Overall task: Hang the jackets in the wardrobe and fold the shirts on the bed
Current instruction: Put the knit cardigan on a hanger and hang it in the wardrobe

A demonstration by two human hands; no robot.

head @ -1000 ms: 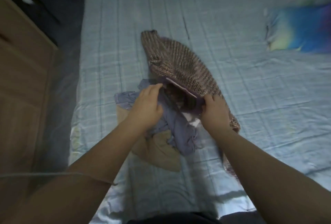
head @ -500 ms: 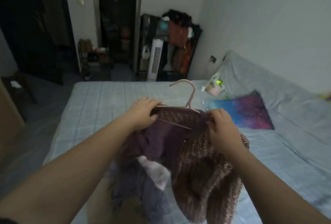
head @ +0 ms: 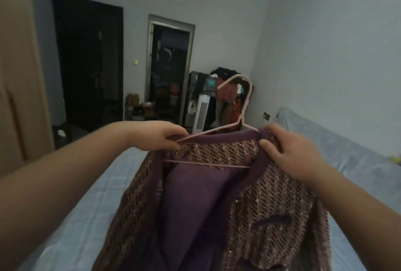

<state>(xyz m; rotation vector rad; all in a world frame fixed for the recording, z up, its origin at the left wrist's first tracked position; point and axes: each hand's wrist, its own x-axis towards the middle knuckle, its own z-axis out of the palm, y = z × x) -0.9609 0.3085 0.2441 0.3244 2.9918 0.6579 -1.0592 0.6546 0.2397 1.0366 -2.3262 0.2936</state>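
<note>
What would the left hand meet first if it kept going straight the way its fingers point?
The left hand points rightward along the purple knitted jacket's collar. It would likely first meet the pink wire hanger's neck, then the right hand; depth is unclear.

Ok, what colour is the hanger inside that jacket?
Pale pink hanger, clearest in the head view, against the purple-and-pink woven jacket.

Jacket (head: pixel 249 194) hung on hanger (head: pixel 243 105), held up over bed (head: pixel 91 201). L hand (head: pixel 160 136) gripped its left shoulder, R hand (head: pixel 288 151) its right. Wardrobe (head: pixel 19 75) stood far left; clothes rack (head: pixel 223 88) behind hanger, by back wall.
</note>
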